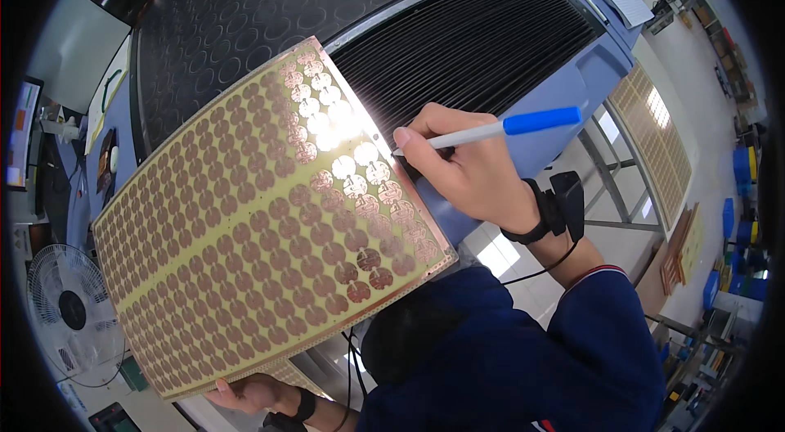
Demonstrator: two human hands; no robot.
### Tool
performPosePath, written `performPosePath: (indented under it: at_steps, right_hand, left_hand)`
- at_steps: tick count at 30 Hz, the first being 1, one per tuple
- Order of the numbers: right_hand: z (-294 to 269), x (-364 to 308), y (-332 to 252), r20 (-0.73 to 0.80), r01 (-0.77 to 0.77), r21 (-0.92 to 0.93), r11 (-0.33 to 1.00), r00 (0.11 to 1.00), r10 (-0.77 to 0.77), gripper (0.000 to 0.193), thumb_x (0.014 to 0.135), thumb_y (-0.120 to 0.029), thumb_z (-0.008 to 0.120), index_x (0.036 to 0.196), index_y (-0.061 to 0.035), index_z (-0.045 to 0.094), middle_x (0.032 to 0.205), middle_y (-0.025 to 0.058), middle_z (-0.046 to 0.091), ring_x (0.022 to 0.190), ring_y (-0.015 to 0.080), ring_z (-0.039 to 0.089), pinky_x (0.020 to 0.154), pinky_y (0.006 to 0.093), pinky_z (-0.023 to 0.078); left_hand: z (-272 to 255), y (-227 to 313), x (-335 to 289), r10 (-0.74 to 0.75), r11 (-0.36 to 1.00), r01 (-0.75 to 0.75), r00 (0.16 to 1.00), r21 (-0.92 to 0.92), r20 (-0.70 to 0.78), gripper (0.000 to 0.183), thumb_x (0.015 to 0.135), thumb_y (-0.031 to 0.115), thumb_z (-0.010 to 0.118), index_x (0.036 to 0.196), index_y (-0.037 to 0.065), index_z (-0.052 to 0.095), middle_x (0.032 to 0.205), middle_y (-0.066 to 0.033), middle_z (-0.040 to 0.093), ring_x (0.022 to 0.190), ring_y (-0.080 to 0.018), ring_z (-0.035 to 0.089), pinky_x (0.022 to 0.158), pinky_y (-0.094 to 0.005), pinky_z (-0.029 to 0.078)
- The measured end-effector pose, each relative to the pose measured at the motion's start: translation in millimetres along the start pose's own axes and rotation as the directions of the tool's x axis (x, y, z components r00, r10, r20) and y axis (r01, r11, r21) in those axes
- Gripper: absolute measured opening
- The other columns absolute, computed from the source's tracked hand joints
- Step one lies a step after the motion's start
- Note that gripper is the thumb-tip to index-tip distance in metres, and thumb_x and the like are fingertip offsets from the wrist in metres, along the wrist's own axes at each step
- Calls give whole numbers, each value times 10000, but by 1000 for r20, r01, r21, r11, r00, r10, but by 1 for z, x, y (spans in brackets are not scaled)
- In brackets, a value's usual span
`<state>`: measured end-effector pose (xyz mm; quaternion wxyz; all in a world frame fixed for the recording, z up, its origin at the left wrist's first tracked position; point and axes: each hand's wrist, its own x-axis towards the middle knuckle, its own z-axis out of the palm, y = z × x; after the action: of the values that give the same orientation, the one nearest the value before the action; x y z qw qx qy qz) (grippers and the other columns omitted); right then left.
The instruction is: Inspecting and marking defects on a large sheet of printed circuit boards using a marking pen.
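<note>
A large circuit board panel (204, 248), yellow-green with rows of round copper patterns, is held at a tilt in front of me. My left hand (255, 393) grips its lower edge, thumb showing and the other fingers partly hidden beneath. My right hand (474, 170) pinches a marker pen (541, 120) with a white barrel and a blue end. The pen's tip is at the copper border along the panel's right edge, near a bright patch of glare. Each wrist wears a black strap.
Behind the panel is a blue-grey machine (593, 68) with black ribbed slats (466, 43) and a dark, ring-patterned surface (245, 11). A white fan (74, 309) and a monitor (23, 129) stand at left. Another panel (654, 137) rests on a metal frame at right, near blue bins (742, 166).
</note>
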<state>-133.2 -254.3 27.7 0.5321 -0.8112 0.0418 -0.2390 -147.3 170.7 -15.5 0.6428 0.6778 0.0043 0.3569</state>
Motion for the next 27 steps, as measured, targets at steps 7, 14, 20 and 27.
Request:
performPosePath:
  at_steps: [7, 14, 20, 27]
  right_hand:
    - [-9, -2, 6, 71, 17, 31, 999, 997, -19, 277, 943, -183, 659, 755, 14, 606, 554, 59, 528, 481, 117, 472, 469, 297, 365]
    - [-4, -3, 16, -192, -78, 506, 859, 961, 200, 223, 1031, -198, 599, 878, -40, 639, 711, 44, 654, 594, 64, 575, 518, 196, 408]
    - [-16, -16, 34, -310, 51, 483, 874, 944, 116, 242, 1028, -236, 564, 952, -10, 607, 811, 80, 629, 672, 133, 596, 598, 243, 460]
    - [-17, -16, 29, -262, 0, 413, 911, 958, 119, 270, 1039, -250, 531, 923, -10, 574, 794, 73, 596, 708, 104, 556, 640, 219, 394]
  left_hand:
    - [13, 7, -4, 4, 999, -3, 1000, -32, 21, 677, 929, 278, 561, 1467, -75, 352, 1450, -222, 466, 1303, -303, 488, 1096, -428, 382]
    - [20, 46, -7, -310, 806, 233, 950, -544, -51, 587, 955, 188, 487, 1492, -24, 381, 1497, -210, 459, 1344, -333, 483, 1142, -473, 374]
    - [-134, 106, -24, -60, 658, 158, 986, -737, 158, 520, 972, 84, 485, 1482, -7, 432, 1489, -214, 489, 1345, -320, 505, 1141, -512, 407]
    - [-273, 65, -183, -312, 821, -47, 797, -569, -516, 266, 1060, 128, 518, 1240, -49, 600, 1238, -152, 665, 1126, -183, 660, 955, -242, 590]
